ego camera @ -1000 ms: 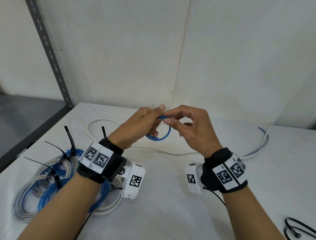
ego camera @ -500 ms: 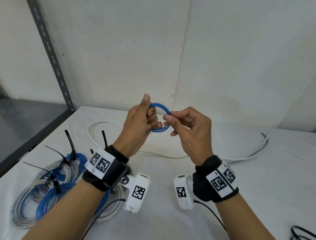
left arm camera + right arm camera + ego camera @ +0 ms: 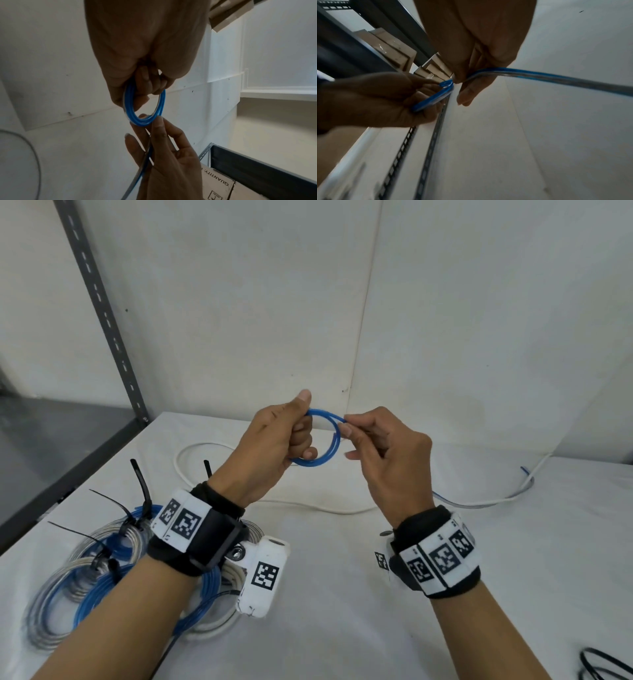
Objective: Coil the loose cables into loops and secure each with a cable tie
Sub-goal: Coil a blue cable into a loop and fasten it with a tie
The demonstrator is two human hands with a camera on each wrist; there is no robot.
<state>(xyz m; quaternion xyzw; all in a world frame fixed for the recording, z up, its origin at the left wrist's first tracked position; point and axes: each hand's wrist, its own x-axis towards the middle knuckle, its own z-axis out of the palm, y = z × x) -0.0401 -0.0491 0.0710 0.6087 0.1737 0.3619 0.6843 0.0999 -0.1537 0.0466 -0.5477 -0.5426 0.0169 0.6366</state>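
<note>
I am holding the small blue cable loop (image 3: pixel 317 440) up above the white table (image 3: pixel 342 594) with my left hand (image 3: pixel 274 443), fingers curled through it so the turns are not springing apart. My right hand (image 3: pixel 387 453) is pinching the free run of cable (image 3: pixel 556 79) at the loop's edge, I judge to be feeding on another turn. The cable is looking glossy, smooth and springy, blue beside silvery-clear. Tied coils (image 3: pixel 85 577) are lying at my left.
</note>
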